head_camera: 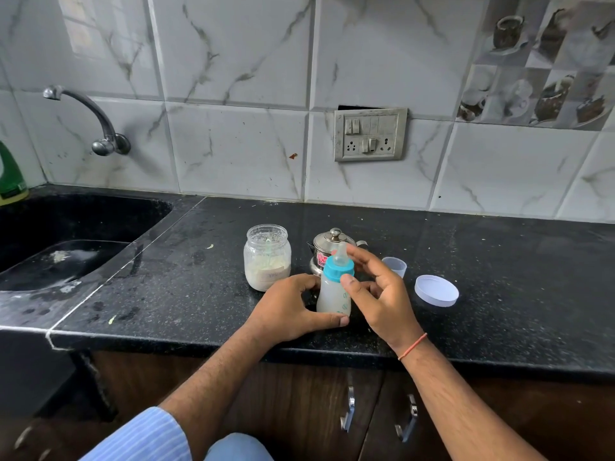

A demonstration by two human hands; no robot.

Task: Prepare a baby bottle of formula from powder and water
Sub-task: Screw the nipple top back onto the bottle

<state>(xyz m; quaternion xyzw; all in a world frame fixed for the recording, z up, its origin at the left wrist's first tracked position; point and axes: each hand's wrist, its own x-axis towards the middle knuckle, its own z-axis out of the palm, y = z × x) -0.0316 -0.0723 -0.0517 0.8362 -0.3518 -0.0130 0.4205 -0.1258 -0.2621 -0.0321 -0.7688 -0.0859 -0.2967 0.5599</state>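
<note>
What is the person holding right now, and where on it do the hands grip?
The baby bottle: the left hand grips its lower body, and the right hand pinches the blue collar under the teat.

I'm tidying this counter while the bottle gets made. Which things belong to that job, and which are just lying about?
In use: baby bottle, powder jar, its white lid, steel pot, small clear cup.

Lying about: green bottle by the sink.
</note>
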